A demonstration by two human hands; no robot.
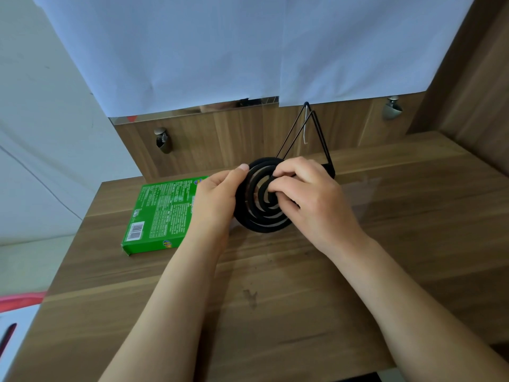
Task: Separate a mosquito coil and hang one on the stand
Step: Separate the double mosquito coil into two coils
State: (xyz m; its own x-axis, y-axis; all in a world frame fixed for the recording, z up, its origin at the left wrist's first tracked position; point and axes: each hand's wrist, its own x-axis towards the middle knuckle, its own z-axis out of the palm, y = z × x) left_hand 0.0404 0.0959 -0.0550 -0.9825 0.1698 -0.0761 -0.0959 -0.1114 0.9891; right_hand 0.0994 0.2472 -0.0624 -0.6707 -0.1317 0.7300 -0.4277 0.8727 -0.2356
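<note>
A black spiral mosquito coil [257,216] is held tilted above the wooden table [275,285], in the middle of the view. My left hand [216,194] grips its left rim, thumb on the upper edge. My right hand [311,194] pinches the inner turns near the centre with its fingertips. Gaps show between the spiral's turns, and a second black rim shows behind at the top left. Just behind the hands stands the black wire triangular stand [314,133] with a thin white hook hanging from its peak; its base is partly hidden by my right hand.
A green coil box [159,213] lies flat on the table, left of my left hand. A wooden back panel [220,133] with metal pegs rises behind, white sheets hanging above it. A wooden side wall [473,92] stands at the right. The table's left edge drops off near the box.
</note>
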